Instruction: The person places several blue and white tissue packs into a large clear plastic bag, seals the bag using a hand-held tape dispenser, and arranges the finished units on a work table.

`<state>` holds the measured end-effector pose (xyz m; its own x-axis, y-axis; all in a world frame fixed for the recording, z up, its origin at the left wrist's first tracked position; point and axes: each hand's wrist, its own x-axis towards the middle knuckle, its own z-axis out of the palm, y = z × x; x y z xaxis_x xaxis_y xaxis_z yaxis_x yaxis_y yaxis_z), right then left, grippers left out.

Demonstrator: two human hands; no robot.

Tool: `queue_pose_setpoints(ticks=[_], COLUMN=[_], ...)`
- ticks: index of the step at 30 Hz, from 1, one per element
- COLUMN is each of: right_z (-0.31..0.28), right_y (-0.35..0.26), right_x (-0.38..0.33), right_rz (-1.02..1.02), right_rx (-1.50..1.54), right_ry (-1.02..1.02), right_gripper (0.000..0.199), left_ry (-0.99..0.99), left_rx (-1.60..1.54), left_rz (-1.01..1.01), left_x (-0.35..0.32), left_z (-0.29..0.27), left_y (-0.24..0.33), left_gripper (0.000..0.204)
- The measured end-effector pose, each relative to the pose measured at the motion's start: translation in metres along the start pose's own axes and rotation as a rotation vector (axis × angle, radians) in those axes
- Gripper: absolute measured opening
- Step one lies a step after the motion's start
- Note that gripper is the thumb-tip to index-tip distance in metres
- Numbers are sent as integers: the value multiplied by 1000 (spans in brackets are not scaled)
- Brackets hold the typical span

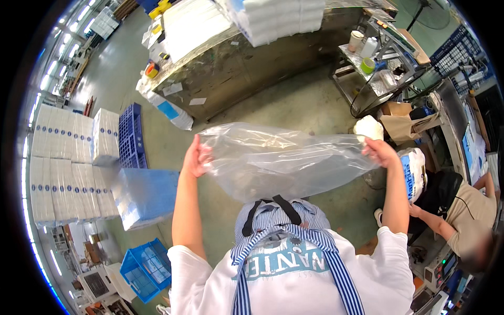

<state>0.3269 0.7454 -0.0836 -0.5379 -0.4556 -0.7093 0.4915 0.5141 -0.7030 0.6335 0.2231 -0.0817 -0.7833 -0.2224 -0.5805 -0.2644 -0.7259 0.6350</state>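
Observation:
A large clear plastic bag (294, 165) is stretched sideways in front of my body, held up off the floor. My left hand (196, 158) is closed on its left end, with some of the film gathered by the fingers. At the right end, my right hand (380, 152) pinches the bag's upper corner between thumb and fingers. Between the two hands the film hangs in loose, shiny folds, and nothing shows inside it.
Ahead stands a large worktable (231, 79) with white packs (283, 21) on it. Wrapped white stacks (68, 163), a blue-covered box (147, 197) and a blue crate (147, 270) are at left. A metal cart (367, 79) and a seated co-worker (472, 210) are at right.

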Motion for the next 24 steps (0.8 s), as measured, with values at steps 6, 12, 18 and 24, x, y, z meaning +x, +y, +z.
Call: queue_pose_setpoints(ticks=[6,12,18,24], right_z=[-82,-68,-94,-116], right_y=[30,2,-41,-81], right_x=[-11,39,84,147], right_rz=[-343,-125,127,11], right_rx=[367,457,237,-500], right_ry=[-187,-256,-70,444], right_gripper=[35,20,20,25], left_ry=[-500,-480,-232,148], left_rx=[-315,-609,-438,257], left_rz=[-66,322,19,-165], left_x=[10,66,129,186], left_z=[-32,15,-30,-6], left_y=[4,-15,7,65], left_gripper=[61,36,18,21])
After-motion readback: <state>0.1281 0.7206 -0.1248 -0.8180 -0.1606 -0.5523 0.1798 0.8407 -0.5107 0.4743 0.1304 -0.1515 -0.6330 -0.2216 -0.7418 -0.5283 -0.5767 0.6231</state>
